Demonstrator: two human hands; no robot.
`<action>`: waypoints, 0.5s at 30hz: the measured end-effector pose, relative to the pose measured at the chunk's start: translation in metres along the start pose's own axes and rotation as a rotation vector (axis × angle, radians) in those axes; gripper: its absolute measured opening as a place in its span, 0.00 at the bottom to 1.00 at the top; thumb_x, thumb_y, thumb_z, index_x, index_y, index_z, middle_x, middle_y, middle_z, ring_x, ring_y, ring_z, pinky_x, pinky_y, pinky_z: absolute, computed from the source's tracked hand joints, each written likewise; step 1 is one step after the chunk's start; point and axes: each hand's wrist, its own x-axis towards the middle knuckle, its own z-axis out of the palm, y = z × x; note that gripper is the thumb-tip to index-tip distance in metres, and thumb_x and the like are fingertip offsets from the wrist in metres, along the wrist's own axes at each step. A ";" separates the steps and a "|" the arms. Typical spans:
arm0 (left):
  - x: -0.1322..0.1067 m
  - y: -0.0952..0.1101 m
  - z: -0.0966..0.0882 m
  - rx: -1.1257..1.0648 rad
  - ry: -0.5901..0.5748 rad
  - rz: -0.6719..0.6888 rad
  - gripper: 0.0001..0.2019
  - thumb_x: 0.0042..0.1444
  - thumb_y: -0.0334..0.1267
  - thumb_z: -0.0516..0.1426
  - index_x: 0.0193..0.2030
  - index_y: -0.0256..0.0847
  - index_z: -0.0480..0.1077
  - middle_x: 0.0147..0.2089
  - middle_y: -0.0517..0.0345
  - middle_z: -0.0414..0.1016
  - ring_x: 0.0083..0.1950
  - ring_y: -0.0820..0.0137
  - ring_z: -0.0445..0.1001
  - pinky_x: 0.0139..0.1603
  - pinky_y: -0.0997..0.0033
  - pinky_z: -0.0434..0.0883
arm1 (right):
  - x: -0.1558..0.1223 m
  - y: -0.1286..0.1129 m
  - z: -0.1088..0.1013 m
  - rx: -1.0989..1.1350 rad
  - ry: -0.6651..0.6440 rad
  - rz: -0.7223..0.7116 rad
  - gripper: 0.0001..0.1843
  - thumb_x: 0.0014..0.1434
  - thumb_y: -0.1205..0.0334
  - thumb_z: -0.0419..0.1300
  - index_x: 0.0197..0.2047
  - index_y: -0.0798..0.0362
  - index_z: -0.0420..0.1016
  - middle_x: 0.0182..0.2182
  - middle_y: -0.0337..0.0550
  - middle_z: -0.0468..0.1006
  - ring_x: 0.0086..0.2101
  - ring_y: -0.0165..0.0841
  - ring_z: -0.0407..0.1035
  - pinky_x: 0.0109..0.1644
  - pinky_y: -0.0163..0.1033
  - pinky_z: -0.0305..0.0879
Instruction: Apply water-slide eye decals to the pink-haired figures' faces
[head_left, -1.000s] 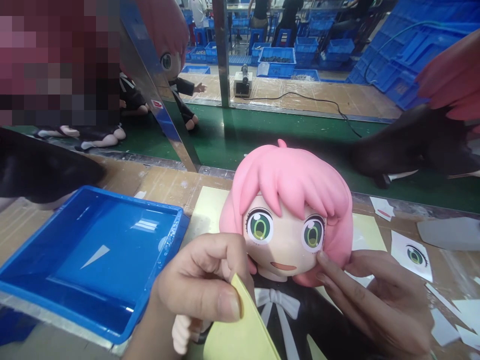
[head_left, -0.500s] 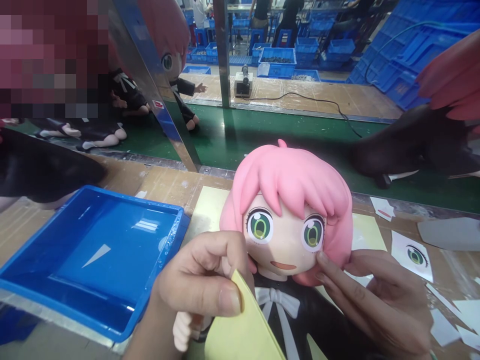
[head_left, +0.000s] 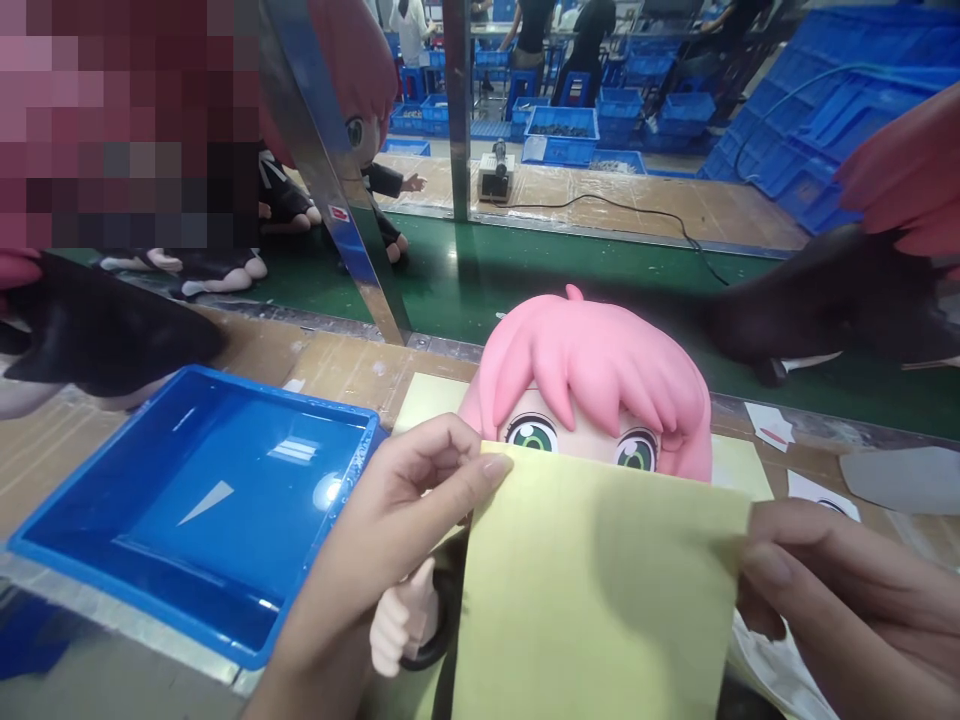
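My left hand [head_left: 427, 490] pinches the upper left corner of a yellow sheet of paper [head_left: 592, 590] between thumb and fingers. At its right edge, my right hand [head_left: 832, 590] grips the same sheet. The paper is spread upright in front of a large doll [head_left: 600, 350] with pink hair and green eyes. Its mouth and most of its black-clothed body are hidden behind the sheet; one pale doll hand shows below my left wrist. Both doll eyes are partly covered by the paper's top edge.
A blue tray [head_left: 202, 520] of liquid, with a pale triangular scrap in it, stands at left. Paper cutouts [head_left: 770, 427] lie at right. Behind runs a green conveyor [head_left: 442, 290] with more dolls and a metal post [head_left: 352, 230]. People work beyond, near blue crates [head_left: 561, 135].
My right hand has left the doll's cheek and taken hold of the sheet. The yellow paper, folded or edge-on before, is now spread flat and raised over the doll's lower face.
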 end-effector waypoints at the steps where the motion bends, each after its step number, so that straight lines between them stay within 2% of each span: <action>1: 0.001 0.000 0.000 0.038 0.015 0.011 0.14 0.65 0.43 0.64 0.31 0.39 0.71 0.26 0.65 0.68 0.28 0.79 0.63 0.28 0.81 0.61 | 0.003 0.001 -0.001 0.012 -0.018 0.031 0.11 0.63 0.48 0.64 0.32 0.42 0.77 0.15 0.34 0.65 0.14 0.31 0.61 0.12 0.32 0.56; 5: 0.002 0.003 0.003 0.118 0.034 0.036 0.14 0.65 0.44 0.64 0.31 0.39 0.71 0.24 0.66 0.68 0.27 0.78 0.64 0.26 0.79 0.61 | 0.010 0.003 0.002 -0.124 0.108 -0.094 0.22 0.55 0.33 0.66 0.29 0.44 0.79 0.17 0.39 0.65 0.19 0.37 0.65 0.15 0.38 0.62; 8: 0.001 0.008 0.005 0.155 0.035 -0.044 0.16 0.63 0.47 0.64 0.30 0.39 0.71 0.24 0.65 0.67 0.27 0.77 0.63 0.27 0.76 0.61 | 0.011 0.002 0.006 -0.227 0.179 -0.205 0.28 0.52 0.25 0.63 0.27 0.43 0.78 0.17 0.41 0.64 0.23 0.40 0.67 0.19 0.40 0.65; 12: 0.001 0.011 0.004 0.206 -0.001 -0.172 0.20 0.61 0.52 0.65 0.28 0.38 0.69 0.24 0.64 0.64 0.28 0.76 0.60 0.28 0.74 0.57 | 0.011 0.003 0.007 -0.269 0.178 -0.199 0.28 0.54 0.26 0.62 0.25 0.43 0.77 0.16 0.41 0.64 0.23 0.41 0.68 0.19 0.40 0.66; 15: 0.003 0.008 0.003 0.213 -0.003 -0.154 0.21 0.62 0.53 0.64 0.28 0.39 0.68 0.24 0.64 0.63 0.28 0.75 0.59 0.28 0.73 0.56 | 0.011 0.005 0.007 -0.245 0.129 -0.129 0.23 0.61 0.36 0.62 0.25 0.44 0.75 0.15 0.37 0.65 0.17 0.36 0.66 0.14 0.36 0.61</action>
